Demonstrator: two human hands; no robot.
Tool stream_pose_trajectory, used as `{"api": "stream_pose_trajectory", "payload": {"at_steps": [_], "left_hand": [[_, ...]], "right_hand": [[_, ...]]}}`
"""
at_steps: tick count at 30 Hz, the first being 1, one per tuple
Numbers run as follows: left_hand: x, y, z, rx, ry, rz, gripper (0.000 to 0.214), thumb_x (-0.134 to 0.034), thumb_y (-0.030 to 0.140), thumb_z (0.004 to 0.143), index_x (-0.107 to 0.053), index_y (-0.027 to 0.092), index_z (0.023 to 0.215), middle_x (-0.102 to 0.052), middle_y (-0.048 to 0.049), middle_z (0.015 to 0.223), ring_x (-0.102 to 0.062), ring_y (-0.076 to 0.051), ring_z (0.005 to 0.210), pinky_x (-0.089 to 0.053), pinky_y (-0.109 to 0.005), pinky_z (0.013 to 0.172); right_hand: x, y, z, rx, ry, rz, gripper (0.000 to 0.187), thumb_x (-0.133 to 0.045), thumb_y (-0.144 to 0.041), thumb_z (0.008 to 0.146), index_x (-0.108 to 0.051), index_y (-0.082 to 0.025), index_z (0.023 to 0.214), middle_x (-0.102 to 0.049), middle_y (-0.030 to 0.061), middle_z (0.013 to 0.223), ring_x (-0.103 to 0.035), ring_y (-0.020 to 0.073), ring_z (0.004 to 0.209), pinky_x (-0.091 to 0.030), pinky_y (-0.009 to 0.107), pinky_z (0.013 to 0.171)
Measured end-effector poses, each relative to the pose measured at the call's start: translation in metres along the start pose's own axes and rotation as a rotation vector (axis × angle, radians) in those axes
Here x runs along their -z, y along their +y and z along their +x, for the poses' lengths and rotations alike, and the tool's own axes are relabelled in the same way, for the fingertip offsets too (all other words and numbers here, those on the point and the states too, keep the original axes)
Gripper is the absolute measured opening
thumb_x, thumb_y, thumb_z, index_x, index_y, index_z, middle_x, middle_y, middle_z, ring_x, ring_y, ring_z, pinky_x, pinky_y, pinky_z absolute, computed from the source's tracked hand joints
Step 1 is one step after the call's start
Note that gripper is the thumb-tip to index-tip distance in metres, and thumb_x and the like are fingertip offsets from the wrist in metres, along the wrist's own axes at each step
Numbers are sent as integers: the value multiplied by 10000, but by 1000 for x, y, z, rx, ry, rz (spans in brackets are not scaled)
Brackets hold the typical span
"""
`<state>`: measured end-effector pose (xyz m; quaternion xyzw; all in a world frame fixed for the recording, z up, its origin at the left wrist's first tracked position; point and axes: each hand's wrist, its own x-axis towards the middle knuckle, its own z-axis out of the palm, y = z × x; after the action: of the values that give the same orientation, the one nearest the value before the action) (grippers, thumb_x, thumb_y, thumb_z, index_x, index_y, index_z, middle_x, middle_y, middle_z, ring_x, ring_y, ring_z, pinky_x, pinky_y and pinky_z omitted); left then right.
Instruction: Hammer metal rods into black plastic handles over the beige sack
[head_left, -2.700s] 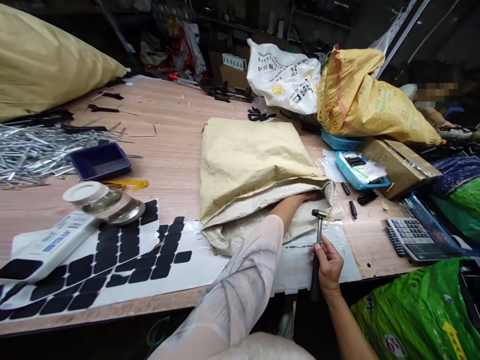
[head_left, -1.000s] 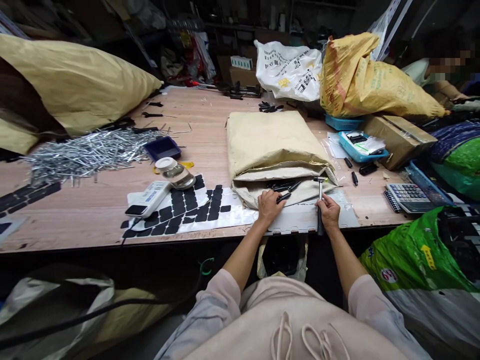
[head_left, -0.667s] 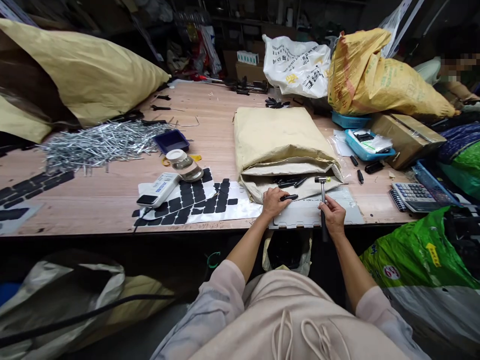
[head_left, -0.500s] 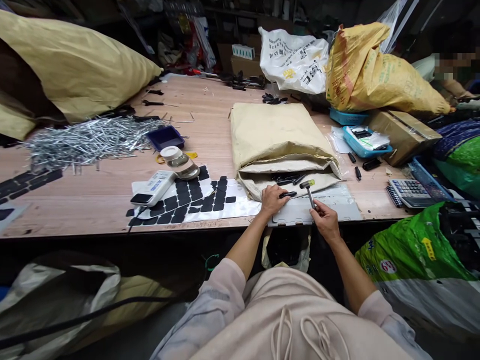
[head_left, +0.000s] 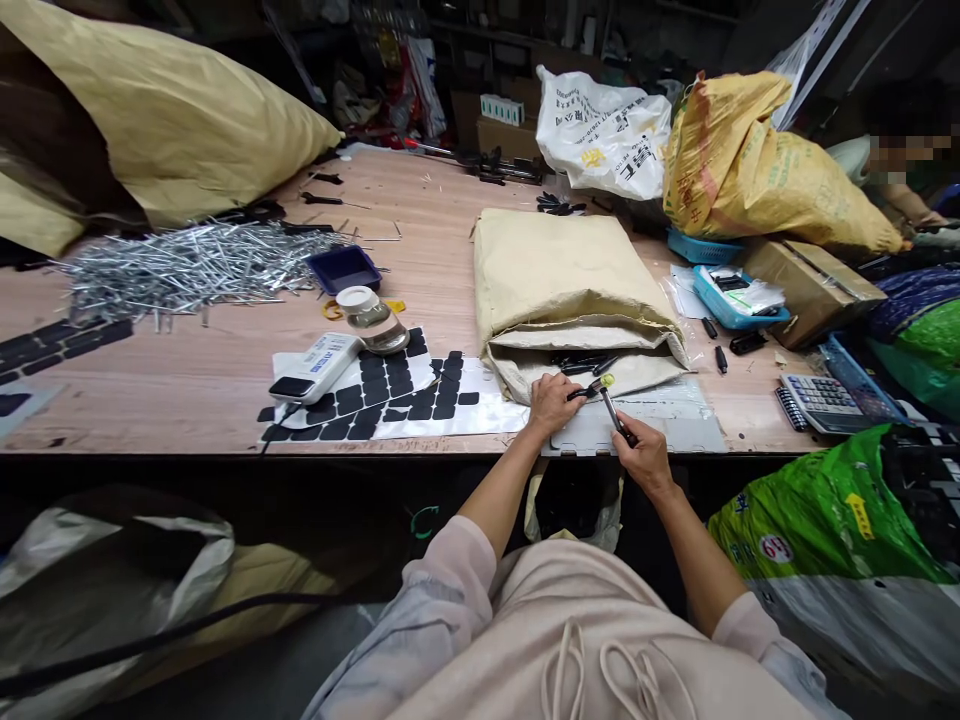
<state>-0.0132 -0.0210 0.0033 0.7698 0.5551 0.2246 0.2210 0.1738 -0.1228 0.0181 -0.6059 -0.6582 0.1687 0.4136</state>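
Note:
My left hand (head_left: 552, 402) is closed on a small black part (head_left: 578, 393), pressing it down on the grey plate (head_left: 660, 432) at the table's near edge. My right hand (head_left: 643, 460) grips the black handle of a small hammer (head_left: 609, 403). The hammer leans left, and its yellow-tipped head sits right at the black part. Just behind lies a tan woven sack (head_left: 566, 280) with its mouth open, and several more black parts (head_left: 583, 363) show inside it.
A white sheet of black pads (head_left: 390, 395) lies left of my hands, with a white scale (head_left: 316, 366) and a jar (head_left: 371, 319) on it. Metal rods (head_left: 187, 270) are piled far left. A calculator (head_left: 823, 399), blue trays (head_left: 731, 299) and full sacks (head_left: 757, 180) crowd the right.
My left hand came out of the sack with a black part and set it on the plate. The hammer tipped from upright to the left, its head dropping onto the part.

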Motion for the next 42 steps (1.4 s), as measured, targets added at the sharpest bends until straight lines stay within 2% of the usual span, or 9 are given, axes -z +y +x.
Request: {"api": "stream_pose_trajectory", "payload": {"at_steps": [8, 12, 20, 23, 27, 32, 36, 40, 42], "left_hand": [[-1, -1, 2, 11, 12, -24, 247, -673, 388, 870, -754, 313, 1091, -660, -18, 1022, -498, -235, 1057, -355, -399, 953], [-2, -2, 1, 1, 15, -28, 245, -671, 392, 867, -756, 321, 1085, -659, -20, 1014, -495, -236, 1067, -346, -394, 968], [4, 1, -2, -43, 45, -50, 208, -691, 367, 859, -758, 300, 1044, -672, -22, 985, -508, -232, 1035, -344, -403, 956], [7, 11, -29, -195, 111, -66, 210, -677, 384, 875, -749, 276, 1040, -679, -36, 964, -523, -227, 1018, -333, -414, 966], [-4, 21, -98, -444, 68, -53, 255, -618, 417, 913, -726, 261, 1084, -666, -47, 935, -544, -211, 944, -355, -408, 922], [-29, 22, -156, -448, -77, 40, 355, -673, 409, 881, -680, 246, 1196, -652, -51, 962, -546, -206, 875, -400, -368, 780], [-19, 28, -122, -473, -56, -14, 247, -598, 355, 938, -692, 242, 1136, -624, -53, 956, -565, -180, 869, -448, -332, 790], [7, 27, -37, -236, 171, 20, 240, -535, 282, 960, -692, 219, 1131, -586, -71, 941, -558, -202, 901, -480, -341, 803], [16, 20, 1, -105, 203, 112, 245, -592, 274, 921, -695, 217, 1136, -572, -88, 1004, -544, -235, 959, -482, -367, 824]], "right_hand": [[-4, 0, 1, 65, -33, 50, 369, -628, -282, 832, -746, -204, 1172, -763, 83, 1027, -705, 216, 830, -573, 345, 796], [-2, 15, 8, -33, -60, 118, 395, -648, -337, 826, -745, -178, 1175, -745, 54, 892, -646, 173, 693, -556, 309, 692], [-6, 51, 28, -278, 72, 339, 535, -649, -436, 824, -688, -118, 1253, -637, 9, 701, -541, 131, 539, -487, 268, 529], [-8, 54, 27, -257, 28, 345, 525, -660, -442, 812, -702, -125, 1229, -634, 11, 701, -544, 132, 553, -481, 259, 531], [-7, 55, 26, -239, 24, 345, 530, -639, -452, 819, -700, -131, 1236, -617, 8, 702, -546, 134, 583, -466, 247, 533], [-8, 55, 26, -239, 28, 330, 527, -631, -440, 821, -701, -132, 1242, -601, 7, 695, -536, 136, 584, -456, 247, 532], [-9, 53, 26, -234, 28, 313, 514, -633, -430, 816, -708, -135, 1230, -601, 7, 693, -537, 135, 581, -456, 246, 540], [-7, 51, 26, -224, 27, 293, 511, -629, -434, 816, -714, -131, 1219, -613, 12, 695, -543, 140, 593, -466, 251, 562], [-7, 51, 27, -218, 29, 292, 513, -627, -441, 819, -714, -132, 1219, -612, 12, 689, -540, 143, 591, -470, 256, 561]]}}
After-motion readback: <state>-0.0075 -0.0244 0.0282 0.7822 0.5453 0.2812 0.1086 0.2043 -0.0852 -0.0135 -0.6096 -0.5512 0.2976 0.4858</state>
